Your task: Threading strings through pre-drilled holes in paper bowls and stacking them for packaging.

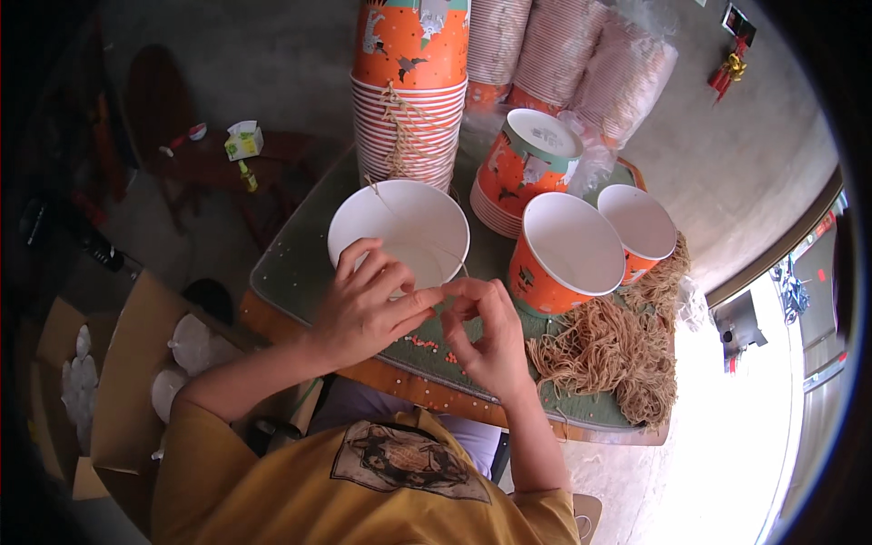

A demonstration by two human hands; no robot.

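Observation:
My left hand (374,295) and my right hand (486,341) meet fingertip to fingertip over the near rim of a white-lined paper bucket (368,213). Both are closed in a pinch on a thin tan string (465,265); its end between the fingers is too small to make out. Part of the string runs up across the bucket's opening to its far rim. Tiny orange and white bits (422,343) lie on the table below my hands. A tangled heap of tan string (604,359) lies to the right of my right hand.
A tall stack of orange printed buckets (409,118) rises behind, with string hanging down it. Two upright buckets stand at right, one nearer (545,282), one farther (640,222). Behind are an upturned bucket stack (527,168) and plastic-wrapped stacks (627,73). Cardboard boxes (127,381) flank my left.

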